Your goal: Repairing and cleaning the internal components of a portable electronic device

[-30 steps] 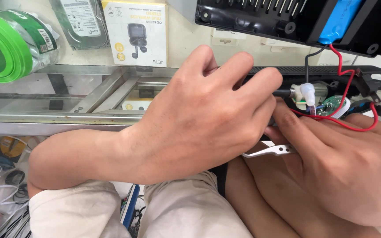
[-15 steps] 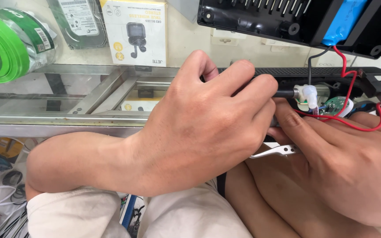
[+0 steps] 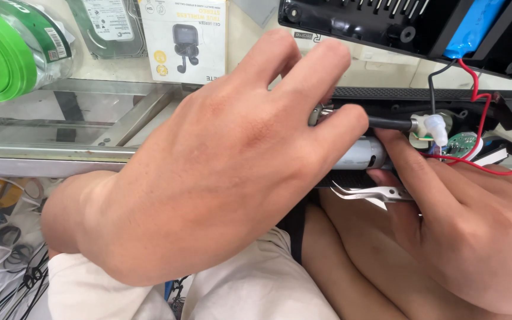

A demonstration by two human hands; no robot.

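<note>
Left hand [image 3: 220, 172] curls over the black rod [image 3: 386, 122] inside the opened device at the tabletop edge; right hand [image 3: 469, 231] pinches metal tweezers [image 3: 368, 192] beneath. Mid-repair, seemingly; steady, fine positioning needed near the red wires [image 3: 481, 101].

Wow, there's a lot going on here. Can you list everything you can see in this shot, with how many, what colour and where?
Opened device shell: one, black, top right.
Battery cell: one, blue, inside the shell, top right.
Wires: one red, one black, running from the battery down to the circuit board.
Circuit board: one, small, round, green, right of centre.
Small motor: one, silver cylinder, centre, under the left fingers.
Tweezers: one pair, silver, below the motor.
Earbuds box: one, white, top centre.
Hard drive: one, bagged, top left.
Green roll: one, far left.
Glass counter: one, left.
Cables: several, black and white, bottom left.
Left hand: centre, gripping the device.
Right hand: lower right, fingers at the motor.
</note>
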